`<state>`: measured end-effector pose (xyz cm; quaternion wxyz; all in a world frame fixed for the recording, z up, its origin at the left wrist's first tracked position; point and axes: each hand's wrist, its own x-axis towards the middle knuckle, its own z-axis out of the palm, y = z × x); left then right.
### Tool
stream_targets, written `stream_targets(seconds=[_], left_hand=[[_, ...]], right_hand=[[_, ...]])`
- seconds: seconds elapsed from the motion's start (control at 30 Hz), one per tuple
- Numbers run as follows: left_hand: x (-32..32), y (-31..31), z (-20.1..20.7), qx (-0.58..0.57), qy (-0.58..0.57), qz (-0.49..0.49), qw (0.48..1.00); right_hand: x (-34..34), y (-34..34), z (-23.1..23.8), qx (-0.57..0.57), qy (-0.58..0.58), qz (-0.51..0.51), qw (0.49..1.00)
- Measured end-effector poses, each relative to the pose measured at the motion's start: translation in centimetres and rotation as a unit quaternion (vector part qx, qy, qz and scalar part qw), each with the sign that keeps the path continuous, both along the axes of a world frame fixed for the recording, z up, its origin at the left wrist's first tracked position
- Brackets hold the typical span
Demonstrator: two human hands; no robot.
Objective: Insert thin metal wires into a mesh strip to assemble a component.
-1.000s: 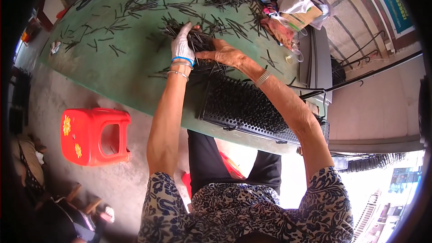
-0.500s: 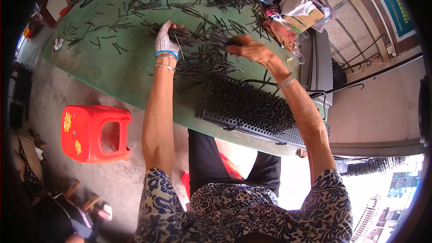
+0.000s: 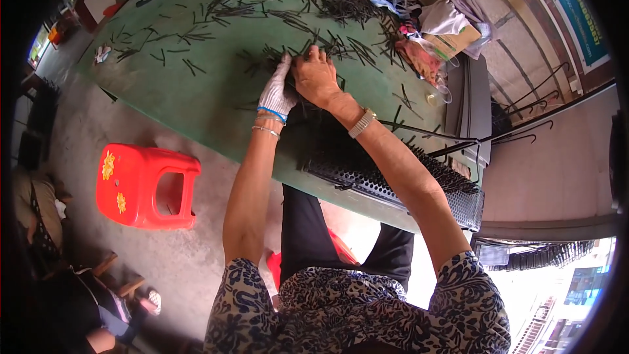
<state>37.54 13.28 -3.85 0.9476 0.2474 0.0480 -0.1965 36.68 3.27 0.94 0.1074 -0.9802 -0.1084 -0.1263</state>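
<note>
My left hand [image 3: 278, 92], in a white knitted glove with bare fingertips, is closed around a bunch of thin black sticks [image 3: 267, 58]. Against it presses my right hand [image 3: 317, 80], bare, its fingers curled over the same bunch. Both hands are above the green table, and the palms hide most of the bunch. Below my right forearm, at the near table edge, lies a black perforated tray [image 3: 350, 183] with many black sticks standing upright in its holes; the forearm covers part of it.
Loose black sticks [image 3: 229, 8] are scattered over the green table [image 3: 164, 95]. A cloth bag and carton [image 3: 452, 42] sit at the back right. Black wire hooks [image 3: 524, 137] jut out on the right. A red plastic stool [image 3: 124, 183] stands on the floor at left; another person sits lower left.
My hands were apart and are now together around the sticks. The right hand came left, and the left hand shifted right. The view has also shifted slightly.
</note>
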Motion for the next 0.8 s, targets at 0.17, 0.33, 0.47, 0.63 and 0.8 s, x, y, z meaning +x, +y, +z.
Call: stream_targets(seconds=[0.17, 0.33, 0.47, 0.63, 0.8], left_hand=[[0.6, 0.6, -0.8, 0.004, -0.002, 0.041, 0.999], [-0.1, 1.5, 0.3, 0.050, 0.021, 0.081, 0.995], [-1.1, 3.9, -1.9, 0.211, -0.075, 0.216, 0.950], [0.7, -0.3, -10.3, -0.084, -0.085, 0.183, 0.976], [1.0, 3.0, -12.9, -0.237, -0.099, 0.061, 0.964]], right_hand=[[-0.3, 0.9, -0.3, -0.078, -0.006, 0.024, 0.997], [0.9, -2.7, 0.8, 0.275, 0.292, 0.172, 0.900], [-1.3, 0.4, 2.9, 0.476, 0.260, 0.161, 0.824], [-3.2, 2.9, -1.3, 0.596, 0.185, 0.090, 0.776], [-4.4, 5.8, -1.2, 0.515, 0.111, 0.049, 0.849]])
